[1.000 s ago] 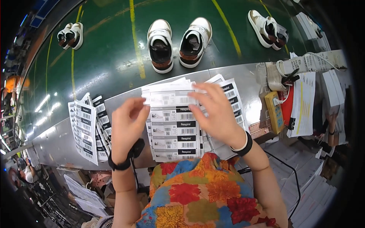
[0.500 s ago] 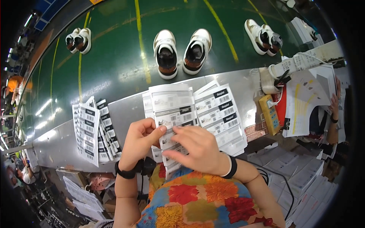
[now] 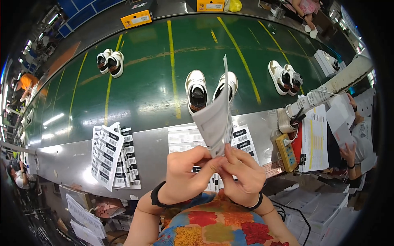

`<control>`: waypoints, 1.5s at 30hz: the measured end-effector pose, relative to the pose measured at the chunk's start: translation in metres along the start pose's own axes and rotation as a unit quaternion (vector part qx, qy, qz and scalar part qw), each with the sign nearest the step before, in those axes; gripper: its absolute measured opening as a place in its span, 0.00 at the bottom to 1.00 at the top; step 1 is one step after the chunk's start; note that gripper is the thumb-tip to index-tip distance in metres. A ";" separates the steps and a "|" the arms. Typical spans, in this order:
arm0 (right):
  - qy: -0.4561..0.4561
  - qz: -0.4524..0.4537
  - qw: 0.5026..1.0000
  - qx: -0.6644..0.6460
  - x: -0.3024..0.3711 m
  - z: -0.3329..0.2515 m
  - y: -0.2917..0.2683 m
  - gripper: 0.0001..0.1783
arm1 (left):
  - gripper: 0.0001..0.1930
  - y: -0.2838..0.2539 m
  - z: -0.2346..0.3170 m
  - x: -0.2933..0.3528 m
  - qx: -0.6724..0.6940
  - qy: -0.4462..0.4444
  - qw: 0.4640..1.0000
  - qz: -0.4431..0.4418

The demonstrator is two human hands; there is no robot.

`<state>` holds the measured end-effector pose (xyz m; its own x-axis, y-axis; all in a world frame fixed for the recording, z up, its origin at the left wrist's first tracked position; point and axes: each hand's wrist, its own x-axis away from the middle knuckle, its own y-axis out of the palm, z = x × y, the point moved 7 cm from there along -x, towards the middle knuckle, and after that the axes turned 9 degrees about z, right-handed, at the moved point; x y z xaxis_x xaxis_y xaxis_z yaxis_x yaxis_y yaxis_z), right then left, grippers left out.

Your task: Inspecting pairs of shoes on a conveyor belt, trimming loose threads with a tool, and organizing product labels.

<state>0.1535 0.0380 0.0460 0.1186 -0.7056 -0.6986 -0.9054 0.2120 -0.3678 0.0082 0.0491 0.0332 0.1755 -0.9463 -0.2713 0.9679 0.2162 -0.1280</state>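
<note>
My left hand (image 3: 188, 176) and my right hand (image 3: 244, 178) meet in front of my body, fingers pinched on the lower edge of a bunch of printed label sheets (image 3: 213, 123). The sheets stand up from the fingers, bent and seen partly edge-on. Behind the hands, more label sheets (image 3: 180, 137) lie on the metal ledge (image 3: 154, 156). To the left rests a fanned pile of black-and-white label sheets (image 3: 107, 151). Past the ledge is a pair of white and brown shoes (image 3: 196, 88); the raised sheets partly hide the right shoe.
A green work surface (image 3: 141, 94) with yellow lines carries further shoe pairs left (image 3: 116, 65) and right (image 3: 283, 78). Shoe boxes (image 3: 137, 18) stand beyond it. At right are a yellow power strip (image 3: 286, 151), clipped papers (image 3: 314, 139) and another person's hand (image 3: 349, 153).
The label sheets are lifted off the ledge and now stand upright between both hands. My right hand has moved right and down, now pinching the sheets. The view has tilted up, showing boxes.
</note>
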 end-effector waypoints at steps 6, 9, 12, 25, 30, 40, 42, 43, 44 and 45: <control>0.026 0.008 0.999 -0.023 0.000 0.003 -0.011 0.11 | 0.08 0.010 0.018 0.002 0.004 0.065 0.998 0.006; 0.080 -0.005 0.996 -0.047 0.002 0.011 -0.012 0.12 | 0.08 0.007 0.023 0.003 -0.019 0.085 0.996 0.034; 0.094 -0.010 0.990 -0.100 0.002 0.014 -0.014 0.12 | 0.08 0.008 0.022 0.004 -0.035 0.075 0.996 0.015; 0.088 0.028 0.995 -0.045 0.008 0.022 -0.019 0.05 | 0.10 0.015 0.002 0.003 0.043 -0.031 0.997 -0.055; 0.240 0.124 0.949 -0.166 0.024 0.057 -0.027 0.07 | 0.09 0.007 -0.025 0.009 0.193 -0.206 0.959 -0.040; 0.357 0.282 0.860 -0.231 0.043 0.100 -0.073 0.08 | 0.12 -0.050 -0.133 0.014 -0.380 -0.218 0.888 -0.140; 0.263 0.206 0.937 -0.104 0.040 0.076 -0.057 0.06 | 0.21 -0.039 -0.107 0.021 -0.466 -0.032 0.879 -0.094; 0.213 0.152 0.964 -0.046 0.040 0.060 -0.043 0.06 | 0.25 -0.035 -0.089 0.027 -0.469 0.040 0.880 -0.061; 0.150 0.096 0.982 -0.060 0.037 0.049 -0.023 0.07 | 0.25 -0.033 -0.081 0.031 -0.478 0.036 0.875 -0.066; 0.081 0.038 0.994 -0.067 0.035 0.035 -0.007 0.08 | 0.28 -0.023 -0.079 0.038 -0.274 -0.045 0.950 -0.144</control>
<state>0.1780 0.0359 0.0023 -0.0096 -0.7928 -0.6094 -0.9569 0.1841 -0.2244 -0.0217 0.0267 -0.0494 -0.0442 -0.9965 -0.0712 0.7437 0.0148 -0.6683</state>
